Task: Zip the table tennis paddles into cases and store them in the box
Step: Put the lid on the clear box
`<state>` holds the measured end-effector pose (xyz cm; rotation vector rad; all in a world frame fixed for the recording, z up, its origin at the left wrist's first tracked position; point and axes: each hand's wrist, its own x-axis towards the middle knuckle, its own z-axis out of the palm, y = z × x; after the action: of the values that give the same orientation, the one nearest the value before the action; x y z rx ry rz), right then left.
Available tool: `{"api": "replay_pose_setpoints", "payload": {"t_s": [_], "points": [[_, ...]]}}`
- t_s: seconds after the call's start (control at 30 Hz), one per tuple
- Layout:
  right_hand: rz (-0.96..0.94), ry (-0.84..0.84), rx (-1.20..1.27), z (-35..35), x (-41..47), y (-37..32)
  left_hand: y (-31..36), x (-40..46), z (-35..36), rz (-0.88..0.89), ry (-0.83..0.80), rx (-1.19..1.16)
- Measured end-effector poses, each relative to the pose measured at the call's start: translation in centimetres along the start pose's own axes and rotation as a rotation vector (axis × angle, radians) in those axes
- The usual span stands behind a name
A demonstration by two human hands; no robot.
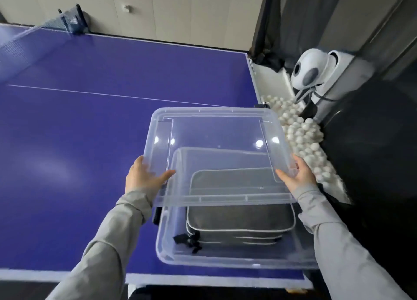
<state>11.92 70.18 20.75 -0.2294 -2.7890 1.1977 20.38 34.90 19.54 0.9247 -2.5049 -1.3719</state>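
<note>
Head camera view, looking down at the near right corner of a blue table tennis table (79, 130). A clear plastic box (225, 258) sits on that corner, at about 5 o'clock in the picture. Inside it lie grey paddle cases (240, 218) with pale piping, stacked flat, their black zip pulls pointing toward 7 o'clock (the exact number of cases in the stack cannot be told).

Above the box, a person holds a clear lid (216, 155) flat in both hands; it covers the far half of the box and leaves the near half uncovered. The left hand (144, 175) grips the lid's left edge at 9 o'clock, thumb on top and fingers curled underneath. The right hand (297, 173) grips the right edge at 3 o'clock in the same way. Both arms wear grey sleeves.

At 2 o'clock, just off the table's right side, a heap of white balls (302, 137) lies beside a white ball machine (313, 71). The net (45, 26) stands at 11 o'clock.
</note>
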Motion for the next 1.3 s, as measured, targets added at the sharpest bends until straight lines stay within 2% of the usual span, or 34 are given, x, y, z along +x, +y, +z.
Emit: {"api": "replay_pose_setpoints", "payload": {"t_s": [0.2, 0.47, 1.1, 1.2, 1.23, 1.3], "points": [[0.034, -0.008, -0.056, -3.8, -4.9, 3.9, -0.3, -6.8, 1.6, 0.001, -0.006, 0.070], [0.079, -0.019, -0.102, -4.6, -9.8, 6.4, -1.8, -9.5, 2.0, 0.009, -0.071, 0.195], [0.202, -0.143, -0.143, -4.0, -9.7, 8.9, -3.0, -10.5, 3.4, 0.030, -0.059, 0.154], [0.272, -0.147, -0.059, -4.2, -9.3, 9.7, -3.7, -9.7, 3.1, -0.033, 0.058, 0.182], [0.318, -0.151, -0.008, -4.4, -9.0, 9.9, -4.0, -9.2, 2.8, -0.083, 0.056, 0.174], [0.420, -0.149, 0.145, -4.6, -8.2, 9.8, -4.4, -7.8, 2.4, -0.229, -0.060, 0.080]]}}
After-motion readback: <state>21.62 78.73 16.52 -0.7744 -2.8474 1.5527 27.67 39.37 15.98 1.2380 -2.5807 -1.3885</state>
